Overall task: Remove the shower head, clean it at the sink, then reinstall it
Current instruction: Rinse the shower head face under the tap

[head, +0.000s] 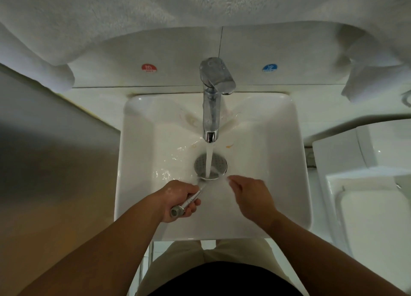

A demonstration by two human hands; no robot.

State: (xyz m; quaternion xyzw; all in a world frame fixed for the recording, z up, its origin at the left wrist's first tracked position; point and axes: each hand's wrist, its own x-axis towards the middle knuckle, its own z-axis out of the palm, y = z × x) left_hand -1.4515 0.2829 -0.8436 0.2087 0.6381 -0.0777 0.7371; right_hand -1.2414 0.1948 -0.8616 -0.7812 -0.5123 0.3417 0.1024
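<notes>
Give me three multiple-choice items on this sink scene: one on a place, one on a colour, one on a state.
1. Where is the face of the shower head?
A. On a towel
B. Under the stream from the tap
C. On the floor

2. What colour is the HOT sticker?
A. Red
B. Blue
C. Green

3. What is the left hand doing?
A. Lying flat on the basin
B. Hanging idle
C. Gripping the shower head by its handle

Answers:
1 B: the running water falls straight onto the perforated face.
2 A: the disc is red and sits left of the tap; the blue COLD sticker is on the right.
3 C: the fingers curl round the chrome handle.
</notes>
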